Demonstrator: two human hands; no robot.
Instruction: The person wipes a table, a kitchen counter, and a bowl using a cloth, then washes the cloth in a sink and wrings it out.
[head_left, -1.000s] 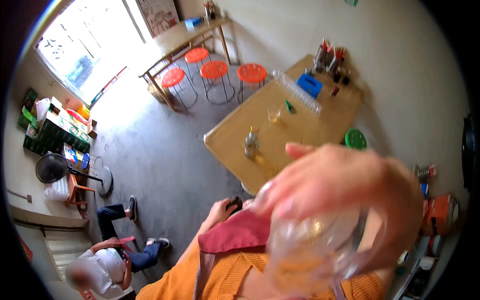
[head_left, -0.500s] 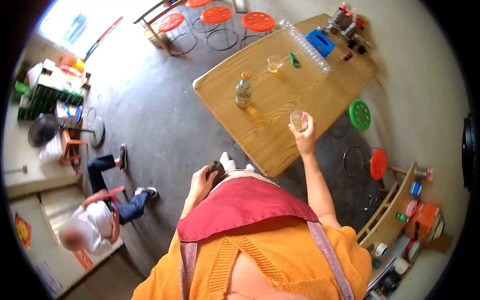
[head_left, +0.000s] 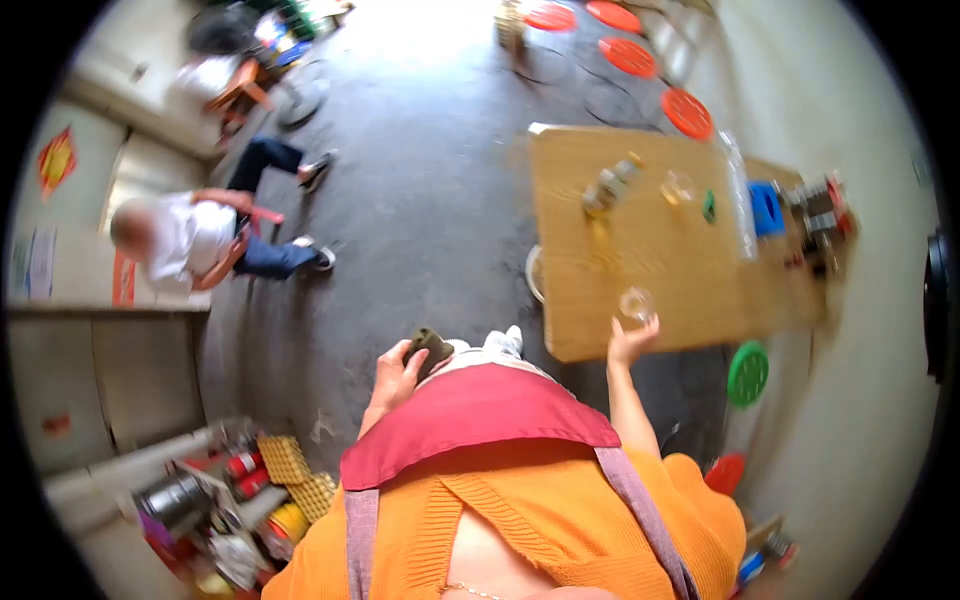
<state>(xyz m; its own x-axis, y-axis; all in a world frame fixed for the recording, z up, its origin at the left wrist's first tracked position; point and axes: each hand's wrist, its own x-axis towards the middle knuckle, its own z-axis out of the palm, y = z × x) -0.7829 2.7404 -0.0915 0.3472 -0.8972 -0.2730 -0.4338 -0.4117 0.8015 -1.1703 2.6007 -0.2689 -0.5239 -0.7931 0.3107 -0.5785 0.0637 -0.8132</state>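
Cup hold at table: right hand (head_left: 632, 342) grips clear cup (head_left: 636, 303).
The step in hand appears to be holding the cup at the near part of the wooden table (head_left: 690, 275); base contact cannot be determined. Right fingers are bent around the cup's near side; left hand (head_left: 393, 378) has its fingers closed on a dark object (head_left: 430, 350). Any shift of the cup would call for a level, steady grip. Glass bottle (head_left: 608, 188) and second cup (head_left: 677, 188) obstruct forward travel; a green stool (head_left: 748, 374) stands beside the table.
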